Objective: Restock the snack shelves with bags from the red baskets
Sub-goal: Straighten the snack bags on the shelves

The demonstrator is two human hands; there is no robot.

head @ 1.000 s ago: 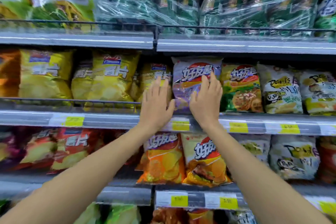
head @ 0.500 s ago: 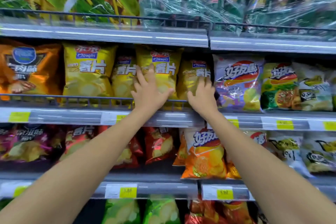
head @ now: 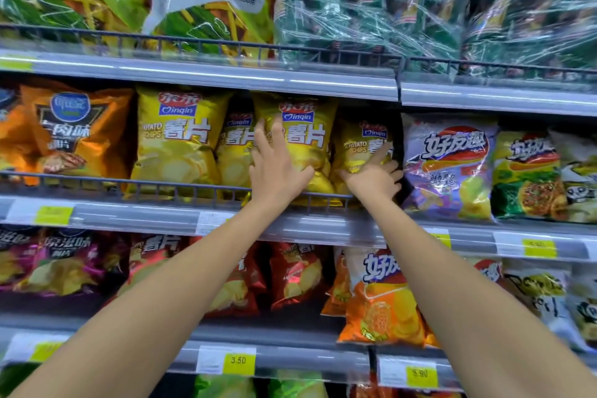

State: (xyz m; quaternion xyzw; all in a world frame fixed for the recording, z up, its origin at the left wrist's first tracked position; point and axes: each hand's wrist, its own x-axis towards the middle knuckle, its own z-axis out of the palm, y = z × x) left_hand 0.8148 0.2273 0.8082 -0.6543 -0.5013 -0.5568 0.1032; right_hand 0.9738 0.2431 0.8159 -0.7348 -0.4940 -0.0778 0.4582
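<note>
The wire rail [head: 161, 184] bars the shelf's low front; I can only reach in over it. Above the rail, yellow chip bags [head: 181, 145] stand packed side by side, nearly up to the upper shelf edge [head: 226, 77]. Just past the rail's right end a dark gap [head: 398, 136] opens beside the purple bag [head: 449, 168].

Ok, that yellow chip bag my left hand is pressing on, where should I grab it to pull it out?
Pinch the flat top seam of the yellow chip bag, coming from the front above the left hand. The bag stands upright, its bottom sits behind the wire rail, and neighbouring yellow bags crowd both sides, so the top likely gives the freest grip.
</note>
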